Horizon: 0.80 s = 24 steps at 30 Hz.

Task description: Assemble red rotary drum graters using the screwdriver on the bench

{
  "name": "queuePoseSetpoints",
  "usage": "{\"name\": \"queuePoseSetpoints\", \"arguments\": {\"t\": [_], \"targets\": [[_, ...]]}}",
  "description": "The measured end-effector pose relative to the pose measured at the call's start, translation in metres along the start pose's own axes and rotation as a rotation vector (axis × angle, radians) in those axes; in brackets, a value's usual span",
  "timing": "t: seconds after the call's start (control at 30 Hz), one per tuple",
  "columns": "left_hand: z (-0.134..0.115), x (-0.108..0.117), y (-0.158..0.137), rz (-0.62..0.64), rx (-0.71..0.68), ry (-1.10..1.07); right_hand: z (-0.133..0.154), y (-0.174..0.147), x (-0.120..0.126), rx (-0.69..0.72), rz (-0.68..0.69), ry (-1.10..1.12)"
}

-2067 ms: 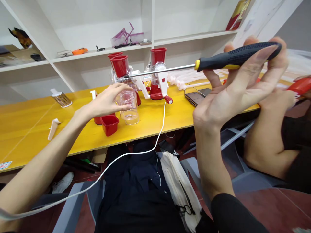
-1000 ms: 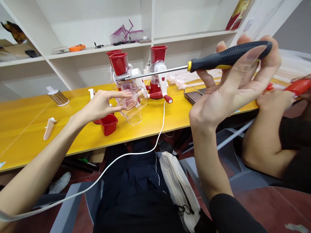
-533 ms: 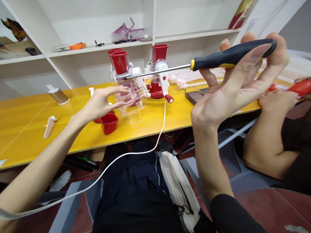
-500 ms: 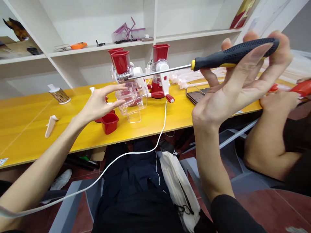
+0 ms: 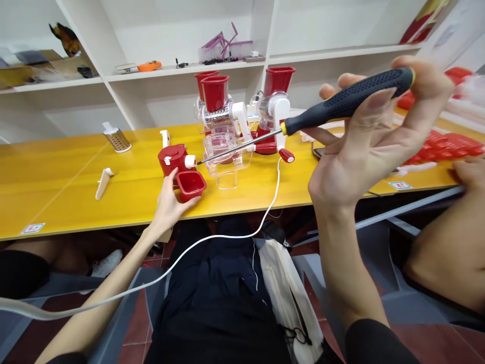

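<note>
My right hand (image 5: 356, 151) is raised, its fingers closed around the dark handle of a screwdriver (image 5: 344, 103). The thin metal shaft slants down to the left, and its tip appears beside a white round end on a red grater base (image 5: 173, 157). My left hand (image 5: 168, 202) is at the table's front edge, thumb and fingers around the red square hopper (image 5: 192, 186) joined to that base. Just right of it is a clear plastic grater housing (image 5: 223, 151). Behind stand rotary graters with red hoppers (image 5: 215, 93) and a red-tipped crank (image 5: 287, 155).
On the yellow table (image 5: 68, 187) to the left lie a metal grater drum (image 5: 116, 139) and a white crank piece (image 5: 103, 183). A white cable (image 5: 212, 237) crosses in front of me. At right, another person's hand (image 5: 472, 174) is near red plastic parts (image 5: 447, 146).
My left hand has moved down from beside the clear housing to the red hopper. The screwdriver's tip has dropped toward the red base. The view has shifted left.
</note>
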<state>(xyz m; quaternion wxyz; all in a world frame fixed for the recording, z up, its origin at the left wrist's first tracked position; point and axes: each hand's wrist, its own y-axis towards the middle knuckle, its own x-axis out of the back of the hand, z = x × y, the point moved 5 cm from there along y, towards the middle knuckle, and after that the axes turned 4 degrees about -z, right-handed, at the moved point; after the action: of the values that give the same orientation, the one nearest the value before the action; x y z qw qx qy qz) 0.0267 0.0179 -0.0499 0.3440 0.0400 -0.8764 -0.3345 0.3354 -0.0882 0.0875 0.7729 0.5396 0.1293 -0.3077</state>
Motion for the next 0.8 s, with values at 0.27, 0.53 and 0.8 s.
{"name": "queuePoseSetpoints", "arguments": {"t": [0.27, 0.53, 0.8], "targets": [[-0.01, 0.005, -0.015, -0.049, -0.224, 0.0, 0.0, -0.025, -0.025, 0.078, 0.305, 0.057], [-0.013, 0.005, -0.017, -0.057, -0.304, 0.023, -0.005, -0.059, -0.045, -0.063, 0.546, -0.109], [-0.008, 0.003, -0.016, -0.024, -0.264, 0.034, -0.015, -0.067, -0.048, -0.04, 0.592, -0.074]]}}
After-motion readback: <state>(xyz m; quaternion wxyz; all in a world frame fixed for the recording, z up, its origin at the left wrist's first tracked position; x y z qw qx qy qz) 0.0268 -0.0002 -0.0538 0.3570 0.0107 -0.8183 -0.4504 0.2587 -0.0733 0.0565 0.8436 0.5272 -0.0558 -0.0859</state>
